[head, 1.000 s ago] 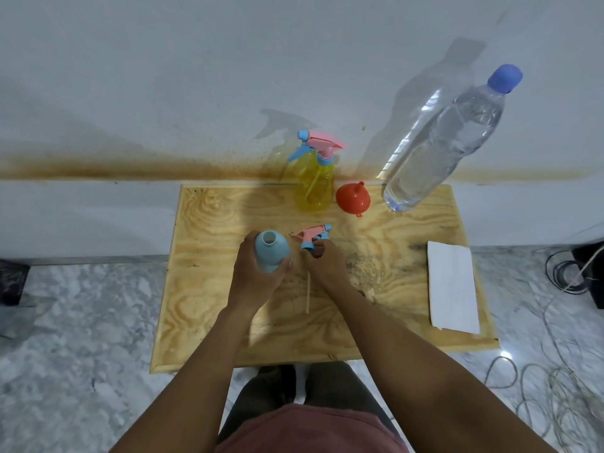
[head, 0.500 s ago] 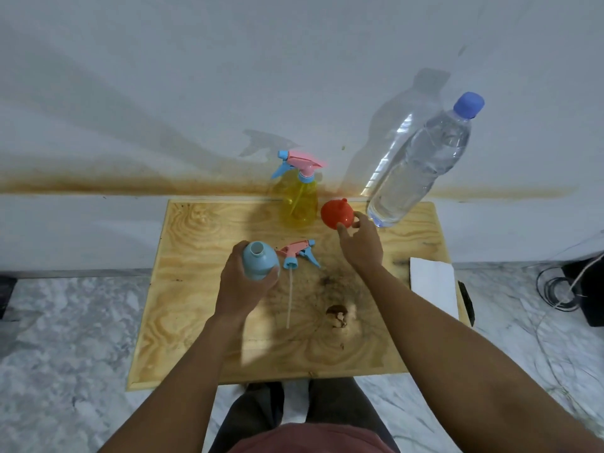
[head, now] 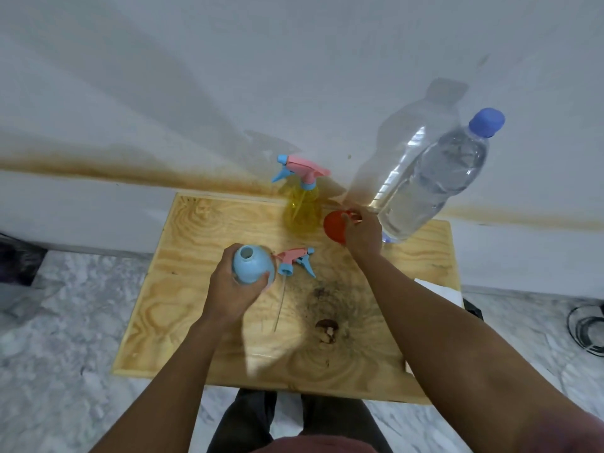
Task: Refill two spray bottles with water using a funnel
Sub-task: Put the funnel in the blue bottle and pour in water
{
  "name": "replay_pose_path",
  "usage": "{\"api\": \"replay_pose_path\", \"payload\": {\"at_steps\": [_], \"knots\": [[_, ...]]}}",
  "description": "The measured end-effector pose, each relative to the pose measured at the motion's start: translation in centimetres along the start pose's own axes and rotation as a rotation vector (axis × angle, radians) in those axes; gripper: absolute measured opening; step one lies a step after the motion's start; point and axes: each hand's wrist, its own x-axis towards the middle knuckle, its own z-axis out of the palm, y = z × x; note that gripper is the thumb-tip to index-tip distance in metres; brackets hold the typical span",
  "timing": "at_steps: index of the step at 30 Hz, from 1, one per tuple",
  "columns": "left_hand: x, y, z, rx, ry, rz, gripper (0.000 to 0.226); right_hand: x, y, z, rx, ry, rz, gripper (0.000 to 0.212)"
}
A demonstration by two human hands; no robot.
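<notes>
Left grip (head: 233,289) holds blue bottle (head: 251,264), right grip (head: 364,235) pinches red funnel (head: 334,225) — between yellow sprayer (head: 302,207) and water bottle (head: 434,184).

Plywood counter (head: 202,289), pale grain, set against a white wall (head: 196,76). Brown stain band (head: 98,168) runs along the wall low down, left to right. Dark knot (head: 327,325) and smudges near the counter's middle. White sheet (head: 438,287) at the counter's right edge, mostly hidden; small black object (head: 472,308) just beside it, kind unclear. Grey marbled floor (head: 65,371) all round. Coiled cables (head: 586,325) on the floor at right. Dark blurred item (head: 19,263) at far left. Dark trousers (head: 251,420) and reddish shirt (head: 310,446) at the near edge.
</notes>
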Motion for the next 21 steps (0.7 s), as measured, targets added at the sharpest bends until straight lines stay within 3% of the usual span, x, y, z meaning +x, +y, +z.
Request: {"api": "replay_pose_path", "payload": {"at_steps": [7,12,16,21], "knots": [[-0.1,0.2,-0.1,-0.02,-0.019,-0.004,0.066,0.1,0.3,-0.5,-0.038,0.008,0.012,0.021],[-0.2,0.3,-0.6,-0.016,-0.04,0.002,0.069,-2.7,-0.9,-3.0,0.028,0.045,-0.131,0.019],[-0.7,1.1,-1.9,0.009,-0.068,0.033,0.084,-6.0,-3.0,-4.5,0.168,-0.043,-0.19,0.01],[-0.8,4.6,-4.7,0.072,-0.061,0.207,0.071,-9.0,-7.8,-4.9,0.384,-0.222,-0.131,0.016]]}}
